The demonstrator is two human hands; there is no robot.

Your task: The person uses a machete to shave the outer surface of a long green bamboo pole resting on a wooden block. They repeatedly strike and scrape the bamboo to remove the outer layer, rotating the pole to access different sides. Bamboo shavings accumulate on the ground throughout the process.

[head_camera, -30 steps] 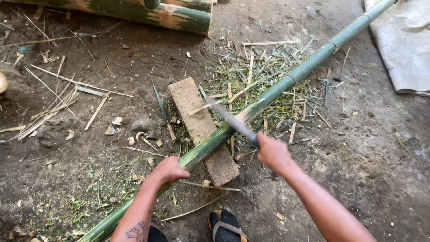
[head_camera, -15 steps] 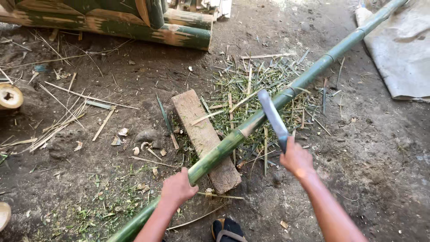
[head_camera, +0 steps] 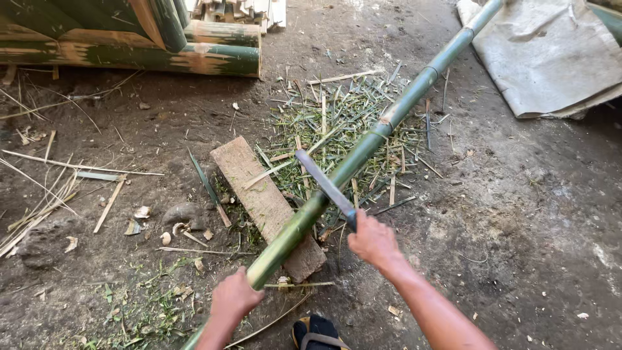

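The left hand (head_camera: 234,297) grips the near end of a long green bamboo pole (head_camera: 363,149), fingers wrapped around it. The pole runs from that hand diagonally up and to the right across the dirt floor (head_camera: 518,227), resting on a flat wooden block (head_camera: 265,204) just ahead of the hand. The right hand (head_camera: 372,241) is clenched around the handle of a knife (head_camera: 324,185), whose blade slants up and left, crossing over the pole just beyond the block. Green shavings (head_camera: 337,120) lie scattered under the pole's middle. Stacked bamboo lengths (head_camera: 162,45) lie at the top left, a grey sheet (head_camera: 551,58) at the top right.
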